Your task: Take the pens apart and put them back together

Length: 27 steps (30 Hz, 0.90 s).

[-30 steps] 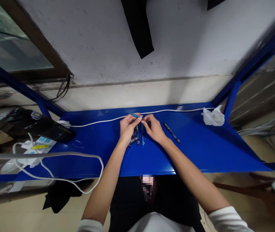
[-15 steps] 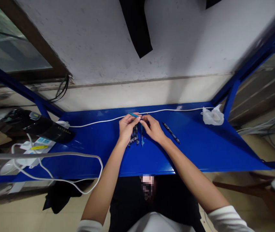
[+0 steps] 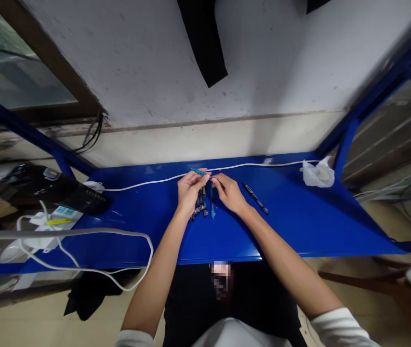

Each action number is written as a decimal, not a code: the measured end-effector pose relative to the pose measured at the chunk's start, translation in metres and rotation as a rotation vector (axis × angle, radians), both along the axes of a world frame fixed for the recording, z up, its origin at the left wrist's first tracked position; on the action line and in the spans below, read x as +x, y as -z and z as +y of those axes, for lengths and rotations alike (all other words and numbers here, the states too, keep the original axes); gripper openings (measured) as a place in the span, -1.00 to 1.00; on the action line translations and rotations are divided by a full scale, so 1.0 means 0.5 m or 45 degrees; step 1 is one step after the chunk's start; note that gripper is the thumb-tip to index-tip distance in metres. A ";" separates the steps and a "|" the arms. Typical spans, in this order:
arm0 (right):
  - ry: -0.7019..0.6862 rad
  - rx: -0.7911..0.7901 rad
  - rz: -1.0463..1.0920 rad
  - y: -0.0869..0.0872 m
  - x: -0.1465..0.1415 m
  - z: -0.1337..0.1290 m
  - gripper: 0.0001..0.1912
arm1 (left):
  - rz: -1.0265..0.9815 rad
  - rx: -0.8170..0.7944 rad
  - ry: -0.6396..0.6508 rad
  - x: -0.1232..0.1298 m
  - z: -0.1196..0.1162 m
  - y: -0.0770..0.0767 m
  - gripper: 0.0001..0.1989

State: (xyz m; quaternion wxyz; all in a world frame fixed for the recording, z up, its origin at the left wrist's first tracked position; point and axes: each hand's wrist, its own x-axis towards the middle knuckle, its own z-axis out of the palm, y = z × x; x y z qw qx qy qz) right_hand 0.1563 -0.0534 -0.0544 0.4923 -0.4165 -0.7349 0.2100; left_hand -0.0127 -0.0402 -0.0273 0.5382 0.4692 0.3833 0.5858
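My left hand point(image 3: 190, 193) is closed around a teal pen point(image 3: 198, 171), whose one end sticks out beyond the fingers to the upper left. At the pen's other end, my right hand point(image 3: 227, 190) pinches with thumb and fingertips; the detail there is too small to make out. Below the hands a blue pen point(image 3: 212, 205) lies on the blue table point(image 3: 299, 221). Several dark pens point(image 3: 201, 205) lie side by side, partly hidden under my left hand. To the right of my right hand a black pen point(image 3: 256, 198) lies slanted by itself.
A white cable point(image 3: 256, 164) runs along the table's back. A crumpled white plastic bag point(image 3: 318, 172) sits at the back right. On the left are a black bottle-like container point(image 3: 60, 185), a power strip point(image 3: 60, 214) and a looped white cable point(image 3: 147, 236) over the front edge.
My right hand's fingers have curled in slightly at the end of the teal pen. My left hand and the pens on the table look the same.
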 end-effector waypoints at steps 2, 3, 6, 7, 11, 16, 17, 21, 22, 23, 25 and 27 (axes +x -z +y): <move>0.023 -0.003 0.016 0.000 0.000 -0.001 -0.68 | -0.004 0.004 0.003 0.000 0.000 0.000 -0.65; 0.027 -0.010 0.025 -0.001 0.001 -0.001 -0.69 | -0.004 0.003 0.004 0.000 0.000 0.000 -0.65; 0.012 -0.021 0.020 -0.002 0.001 -0.001 -0.65 | 0.008 -0.006 0.002 0.000 0.001 0.000 -0.66; 0.010 -0.020 0.015 -0.002 0.001 -0.001 -0.63 | 0.007 -0.006 0.001 -0.001 0.001 0.000 -0.67; 0.025 -0.003 0.023 -0.004 0.000 -0.001 -0.67 | -0.029 0.007 0.015 -0.001 0.002 0.002 -0.68; -0.030 -0.041 0.012 -0.006 0.000 -0.003 -0.64 | 0.004 -0.004 0.006 0.000 0.001 0.002 -0.64; -0.034 -0.058 -0.001 -0.006 0.000 -0.004 -0.61 | 0.008 -0.003 0.004 0.000 0.001 0.001 -0.63; -0.018 -0.100 0.003 -0.004 0.000 -0.006 -0.66 | -0.016 -0.006 0.011 -0.001 0.001 0.003 -0.62; -0.011 -0.101 0.017 -0.004 0.000 -0.006 -0.67 | -0.024 -0.009 0.015 -0.001 0.002 0.003 -0.62; -0.007 -0.099 0.029 -0.004 0.000 -0.006 -0.68 | -0.029 -0.014 0.020 -0.001 0.002 0.003 -0.61; -0.011 -0.089 0.035 -0.005 0.001 -0.006 -0.71 | -0.027 -0.019 0.021 -0.001 0.002 0.003 -0.62; -0.019 -0.082 0.016 -0.007 0.001 -0.006 -0.68 | -0.016 -0.018 0.019 -0.001 0.002 0.002 -0.63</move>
